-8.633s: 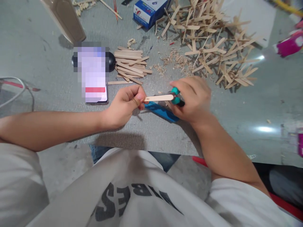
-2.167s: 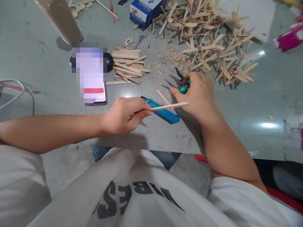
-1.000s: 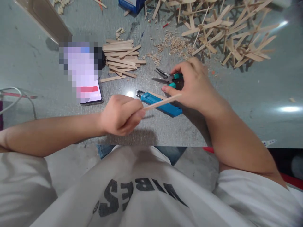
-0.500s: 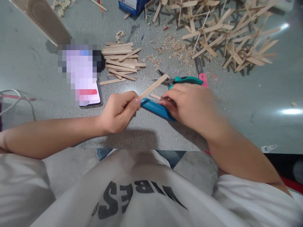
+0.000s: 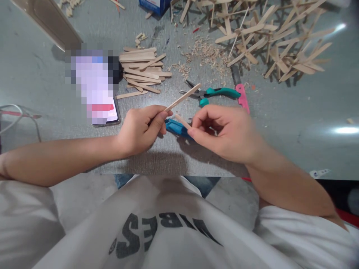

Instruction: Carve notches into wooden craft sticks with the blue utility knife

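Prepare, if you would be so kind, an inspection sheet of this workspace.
Surface: grey tabletop, strewn with wood shavings; glare at the right.
Work items: wooden stick and second stick, both held; blue cutter lying below, partly hidden; green-handled pliers lying with jaws apart.
Clutter: loose sticks, crossed sticks, phone, pink-handled tool.
Hands: left hand grips the wooden stick; right hand pinches the second stick.
Cables: pale cable at the left edge; ends not traceable.
Surroundings: grey floor beyond the table's near edge; co-workers: nothing seen.
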{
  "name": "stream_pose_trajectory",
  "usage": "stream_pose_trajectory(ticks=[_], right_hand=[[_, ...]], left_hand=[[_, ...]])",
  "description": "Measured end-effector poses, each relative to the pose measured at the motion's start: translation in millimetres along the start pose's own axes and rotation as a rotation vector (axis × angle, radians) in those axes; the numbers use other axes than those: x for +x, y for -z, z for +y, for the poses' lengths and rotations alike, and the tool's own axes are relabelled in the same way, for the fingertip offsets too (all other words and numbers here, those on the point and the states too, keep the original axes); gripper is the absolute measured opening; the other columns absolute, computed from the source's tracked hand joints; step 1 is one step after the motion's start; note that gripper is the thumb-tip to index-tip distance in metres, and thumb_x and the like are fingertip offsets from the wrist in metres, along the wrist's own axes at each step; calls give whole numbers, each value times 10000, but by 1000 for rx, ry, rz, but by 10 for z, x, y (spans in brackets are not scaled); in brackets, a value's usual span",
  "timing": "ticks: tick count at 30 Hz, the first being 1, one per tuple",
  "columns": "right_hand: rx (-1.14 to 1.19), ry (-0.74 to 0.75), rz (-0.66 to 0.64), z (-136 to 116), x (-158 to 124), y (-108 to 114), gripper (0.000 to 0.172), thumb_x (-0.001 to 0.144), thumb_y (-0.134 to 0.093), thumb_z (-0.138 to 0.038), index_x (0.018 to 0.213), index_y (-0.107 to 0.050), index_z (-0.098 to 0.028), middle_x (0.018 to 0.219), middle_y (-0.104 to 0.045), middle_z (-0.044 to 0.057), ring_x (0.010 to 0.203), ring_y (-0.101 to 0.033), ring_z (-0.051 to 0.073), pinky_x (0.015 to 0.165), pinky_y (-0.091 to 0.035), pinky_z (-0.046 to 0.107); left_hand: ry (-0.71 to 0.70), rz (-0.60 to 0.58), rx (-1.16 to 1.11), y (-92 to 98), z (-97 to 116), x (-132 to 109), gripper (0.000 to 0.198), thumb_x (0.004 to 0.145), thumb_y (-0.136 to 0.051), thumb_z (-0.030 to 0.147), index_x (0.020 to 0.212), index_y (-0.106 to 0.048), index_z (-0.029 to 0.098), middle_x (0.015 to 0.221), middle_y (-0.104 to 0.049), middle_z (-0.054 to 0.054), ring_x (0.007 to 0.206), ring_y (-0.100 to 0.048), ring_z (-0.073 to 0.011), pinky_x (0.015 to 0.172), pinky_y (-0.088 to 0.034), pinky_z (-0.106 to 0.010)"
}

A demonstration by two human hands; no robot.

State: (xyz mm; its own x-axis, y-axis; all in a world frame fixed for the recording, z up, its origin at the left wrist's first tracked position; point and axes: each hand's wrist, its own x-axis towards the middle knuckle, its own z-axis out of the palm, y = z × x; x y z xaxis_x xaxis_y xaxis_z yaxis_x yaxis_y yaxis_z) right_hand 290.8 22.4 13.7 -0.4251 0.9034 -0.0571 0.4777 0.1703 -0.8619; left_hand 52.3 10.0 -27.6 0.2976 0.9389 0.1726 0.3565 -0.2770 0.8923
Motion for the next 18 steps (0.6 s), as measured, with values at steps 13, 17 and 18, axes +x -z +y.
stream_pose_trajectory(ticks=[13, 17, 18], right_hand=[[243, -54, 171, -27, -46, -141, 257, 826, -907, -392, 757, -690, -273, 674, -667, -21, 550, -595, 149, 487, -489, 323], [239, -53, 204, -38, -76, -165, 213, 823, -890, -308, 737, -698, -278, 710, -697, -7, 573, -597, 158, 498, -485, 332], [245, -45, 213, -42, -82, -173, 205, 826, -880, -286, 731, -699, -279, 717, -702, -3, 592, -606, 164, 513, -494, 337]], left_hand=[[-55, -57, 95, 17, 34, -13, 289, 1121, -502, 288, 1043, -755, 173, 705, -770, 13, 552, -672, -90, 562, -485, -198], [-122, -73, 195, 22, 11, -15, 281, 1121, -495, 258, 993, -735, 187, 708, -764, 19, 585, -686, -95, 576, -476, -198], [-161, -82, 236, 25, -5, -15, 278, 1122, -490, 249, 994, -728, 186, 714, -765, 16, 590, -688, -100, 582, -476, -203]])
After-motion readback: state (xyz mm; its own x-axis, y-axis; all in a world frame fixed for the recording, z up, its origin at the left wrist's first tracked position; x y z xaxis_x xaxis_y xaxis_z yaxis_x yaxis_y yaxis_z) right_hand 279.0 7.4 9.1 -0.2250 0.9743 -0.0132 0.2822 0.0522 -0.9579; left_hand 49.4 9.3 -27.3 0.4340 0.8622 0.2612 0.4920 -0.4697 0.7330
